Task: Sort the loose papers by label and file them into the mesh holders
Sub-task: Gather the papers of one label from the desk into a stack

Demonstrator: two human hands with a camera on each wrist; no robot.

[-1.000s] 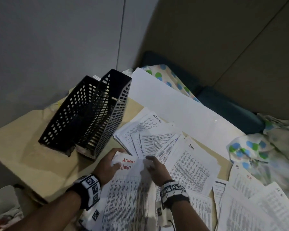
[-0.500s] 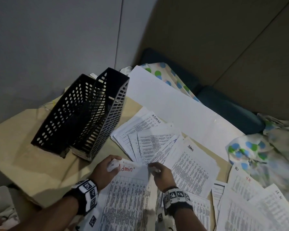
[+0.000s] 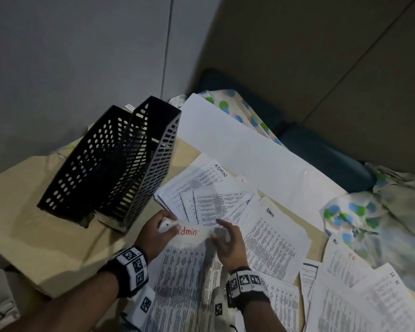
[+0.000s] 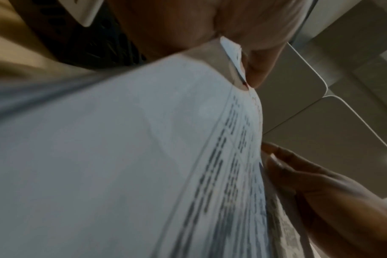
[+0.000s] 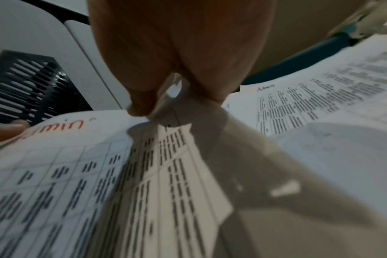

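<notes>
Two black mesh holders (image 3: pixel 120 161) stand side by side on the tan table (image 3: pixel 34 231), to the left of the papers. A bundle of printed sheets marked "Admin" in red (image 3: pixel 187 271) is lifted at its top edge between both hands. My left hand (image 3: pixel 157 230) pinches its top left corner (image 4: pixel 234 57). My right hand (image 3: pixel 225 240) pinches the top right edge (image 5: pixel 166 103) between thumb and fingers. More sheets labelled ADMIN (image 3: pixel 209 190) and Admin (image 3: pixel 271 238) lie spread just beyond the hands.
Sheets marked HR (image 3: pixel 359 279) lie at the right. A large blank white sheet (image 3: pixel 244 149) covers the table's far side. Polka-dot cloth (image 3: pixel 359 219) and a dark blue cushion (image 3: pixel 321 154) lie behind. A grey wall stands close behind the holders.
Both hands have raised the red-labelled Admin bundle's top edge and drawn it slightly nearer. The right hand has gone from lying on the paper to pinching its edge.
</notes>
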